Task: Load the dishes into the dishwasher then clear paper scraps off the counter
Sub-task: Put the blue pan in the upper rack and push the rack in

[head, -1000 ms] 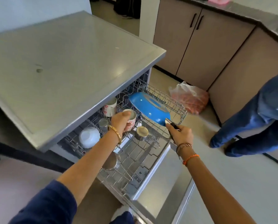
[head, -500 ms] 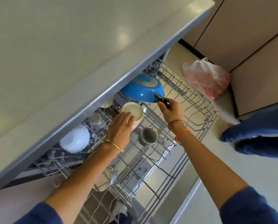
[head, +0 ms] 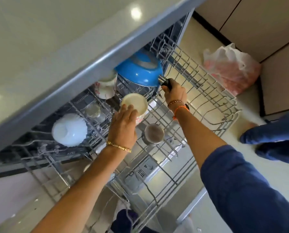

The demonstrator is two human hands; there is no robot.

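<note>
Dish-loading step, over the pulled-out dishwasher rack (head: 207, 106). Nearest, the left hand (head: 122, 126) rests nearly straight fingers on an upturned floral mug (head: 135, 105) at its one o'clock. Beyond, the right hand (head: 175, 94) curls round the handle of a blue saucepan (head: 140, 71), at its eleven o'clock. Likely next: seat both, then release.

Left hand (head: 123, 126): fingers lie on upturned floral mug (head: 135, 104), mid dishwasher rack (head: 212, 105).
Right hand (head: 175, 95): grips blue saucepan (head: 138, 72) by its handle, at the rack's rear.
</note>
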